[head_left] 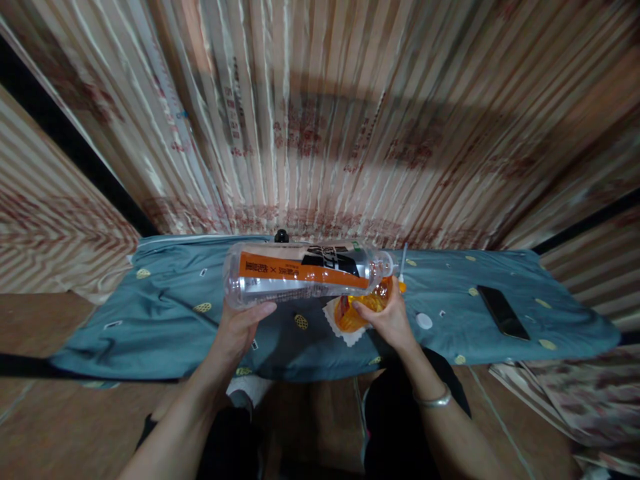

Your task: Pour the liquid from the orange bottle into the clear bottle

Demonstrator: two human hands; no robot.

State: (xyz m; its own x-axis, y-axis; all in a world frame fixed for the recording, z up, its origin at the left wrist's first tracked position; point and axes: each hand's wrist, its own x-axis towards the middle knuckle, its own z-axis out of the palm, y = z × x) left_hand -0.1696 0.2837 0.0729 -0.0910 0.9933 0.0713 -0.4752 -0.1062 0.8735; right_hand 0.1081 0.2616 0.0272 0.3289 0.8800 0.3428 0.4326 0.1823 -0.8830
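My left hand (245, 327) is closed round the base end of a large clear plastic bottle (300, 272) with an orange, black and silver label. The bottle lies almost level in the air, its neck pointing right. In my right hand (387, 317) is a smaller bottle of orange liquid (350, 317), which stands on a pale scalloped-edged mat (353, 339). The big bottle's mouth is over the top of the smaller one; whether they touch I cannot tell. A white round cap (424, 321) lies to the right of my right hand.
A blue-green cloth with yellow prints (175, 313) covers the low table. A black phone (503, 312) lies at its right. Behind the big bottle stands a small black object (281, 236). Pleated patterned curtains (320, 120) hang behind, with dark poles (75, 133) at the sides.
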